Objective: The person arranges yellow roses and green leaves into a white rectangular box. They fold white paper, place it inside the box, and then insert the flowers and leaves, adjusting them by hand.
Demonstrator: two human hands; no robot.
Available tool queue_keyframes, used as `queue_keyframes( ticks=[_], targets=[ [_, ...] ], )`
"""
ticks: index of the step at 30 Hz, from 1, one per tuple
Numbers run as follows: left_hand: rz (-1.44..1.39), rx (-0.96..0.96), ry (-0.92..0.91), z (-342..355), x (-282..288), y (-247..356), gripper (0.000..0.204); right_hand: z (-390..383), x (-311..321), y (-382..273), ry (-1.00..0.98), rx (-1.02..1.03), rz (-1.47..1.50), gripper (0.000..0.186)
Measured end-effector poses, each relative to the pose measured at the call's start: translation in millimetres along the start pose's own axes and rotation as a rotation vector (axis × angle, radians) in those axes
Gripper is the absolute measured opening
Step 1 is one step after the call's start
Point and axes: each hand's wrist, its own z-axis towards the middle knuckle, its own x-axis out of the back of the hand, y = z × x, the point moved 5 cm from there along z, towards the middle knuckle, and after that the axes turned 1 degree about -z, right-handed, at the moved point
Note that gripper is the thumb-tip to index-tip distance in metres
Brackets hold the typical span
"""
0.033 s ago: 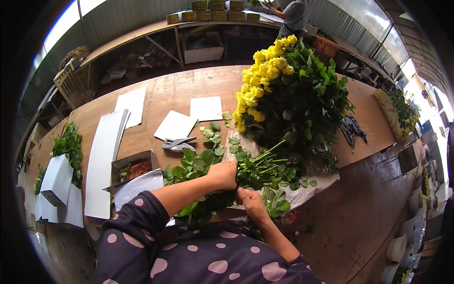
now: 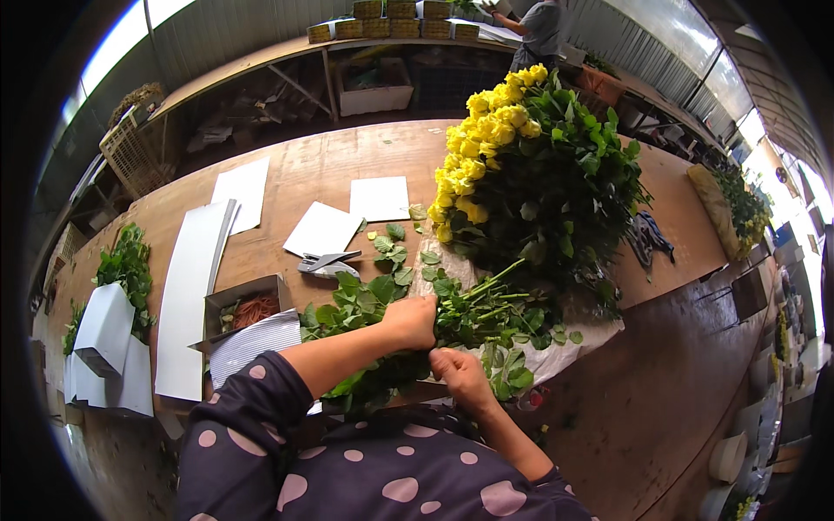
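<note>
My left hand (image 2: pixel 410 321) is closed round a bunch of leafy green stems (image 2: pixel 473 304), whose cut ends point to the upper right. Just below and to the right, my right hand (image 2: pixel 465 378) is closed with thumb and fingers pressed together close under the bunch. What it grips, if anything, is hidden. Beyond both hands lies a large heap of yellow roses (image 2: pixel 486 130), heads to the left and dark foliage to the right. Loose leaves (image 2: pixel 395 252) are scattered left of the heap.
Left of my hands are a stapler (image 2: pixel 328 263), a box of reddish bands (image 2: pixel 256 310), corrugated card (image 2: pixel 256 347) and white sheets (image 2: pixel 195 295). Wrapped greenery (image 2: pixel 109 330) stands far left. Gloves (image 2: pixel 650 239) lie right of the roses. A person (image 2: pixel 540 35) works at the back bench.
My right hand has shifted slightly left, closer to my left hand. The left hand and the bunch look the same.
</note>
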Motion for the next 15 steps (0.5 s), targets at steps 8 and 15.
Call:
queue_keyframes(
  ticks=[8,15],
  targets=[
    [0.035,0.035,0.038,12.5,-19.0,1.7,0.029,-12.6,-62.0,-132.2,-0.688,0.397,-0.291,0.029],
    [0.025,-0.037,0.212,-15.0,-23.1,-0.9,0.033,174.1,-33.9,-139.8,-0.712,0.532,-0.361,0.019]
  ],
)
